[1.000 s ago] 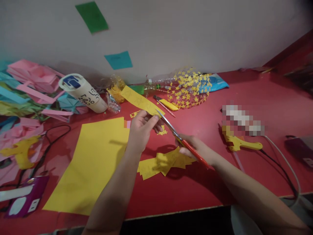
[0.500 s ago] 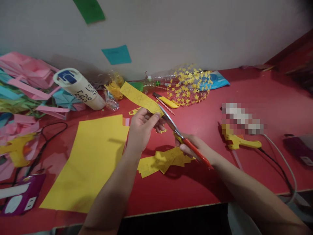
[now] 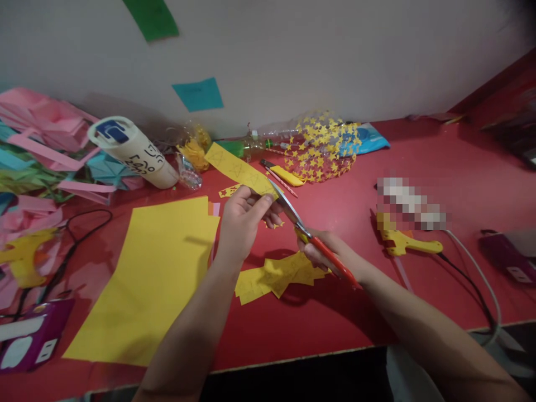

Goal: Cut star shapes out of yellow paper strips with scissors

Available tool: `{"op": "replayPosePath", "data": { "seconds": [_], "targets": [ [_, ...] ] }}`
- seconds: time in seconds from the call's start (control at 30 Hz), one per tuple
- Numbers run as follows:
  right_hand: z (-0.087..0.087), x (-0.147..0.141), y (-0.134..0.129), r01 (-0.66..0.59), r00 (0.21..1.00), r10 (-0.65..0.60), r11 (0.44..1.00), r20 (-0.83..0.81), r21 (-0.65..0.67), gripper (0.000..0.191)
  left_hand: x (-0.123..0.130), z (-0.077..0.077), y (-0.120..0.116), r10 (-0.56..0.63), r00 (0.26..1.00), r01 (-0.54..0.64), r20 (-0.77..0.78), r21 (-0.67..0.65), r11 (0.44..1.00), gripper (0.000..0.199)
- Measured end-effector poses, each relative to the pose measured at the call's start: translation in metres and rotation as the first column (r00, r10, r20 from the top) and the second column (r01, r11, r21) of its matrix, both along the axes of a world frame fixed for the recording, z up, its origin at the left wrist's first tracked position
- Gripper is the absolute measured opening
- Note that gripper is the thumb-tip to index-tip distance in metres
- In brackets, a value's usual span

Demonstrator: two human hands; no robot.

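My left hand [image 3: 247,218] pinches the lower right end of a yellow paper strip [image 3: 234,166] with star outlines drawn on it. My right hand [image 3: 324,248] is closed round the scissors [image 3: 330,254], which have red handles. Their metal blades point up and left and meet the strip's edge beside my left thumb. Below both hands, several yellow paper pieces [image 3: 255,282] overlap on the red table [image 3: 259,340]. Small cut stars lie partly hidden under my left fingers. A cut-out yellow scrap [image 3: 228,191] rests behind my left hand.
Large yellow sheets [image 3: 163,279] lie at left, near folded pink and blue paper [image 3: 42,123] and a white tumbler [image 3: 134,151]. A star-covered clear plastic [image 3: 322,148] and yellow cutter [image 3: 287,174] lie behind. Yellow glue guns [image 3: 412,244] [image 3: 27,257] stand at both sides.
The view has shifted slightly, moving most objects a little to the left. Both hands keep nearly the same pose on the strip and the scissors.
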State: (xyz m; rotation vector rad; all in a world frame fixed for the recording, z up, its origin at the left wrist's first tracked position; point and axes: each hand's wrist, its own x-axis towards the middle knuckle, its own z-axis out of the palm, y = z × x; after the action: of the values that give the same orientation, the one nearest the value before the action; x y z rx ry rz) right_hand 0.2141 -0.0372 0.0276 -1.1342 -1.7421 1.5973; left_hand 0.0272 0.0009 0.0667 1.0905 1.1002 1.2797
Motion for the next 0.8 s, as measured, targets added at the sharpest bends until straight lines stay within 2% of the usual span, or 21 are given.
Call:
{"op": "replayPosePath", "data": {
  "seconds": [0.47, 0.8],
  "targets": [
    [0.0012, -0.0011, -0.0015, 0.031, 0.999, -0.031, 0.997, -0.011, -0.066, 0.054, -0.0015, -0.0010, 0.0011, -0.019, 1.000, 0.019, 0.001, -0.023, 1.000, 0.018],
    [-0.0078, 0.0015, -0.0015, 0.011, 1.000, -0.013, 0.996, -0.021, -0.086, 0.054, -0.0044, -0.0011, 0.0022, -0.029, 0.999, 0.028, -0.021, -0.044, 0.999, 0.012]
  ]
}}
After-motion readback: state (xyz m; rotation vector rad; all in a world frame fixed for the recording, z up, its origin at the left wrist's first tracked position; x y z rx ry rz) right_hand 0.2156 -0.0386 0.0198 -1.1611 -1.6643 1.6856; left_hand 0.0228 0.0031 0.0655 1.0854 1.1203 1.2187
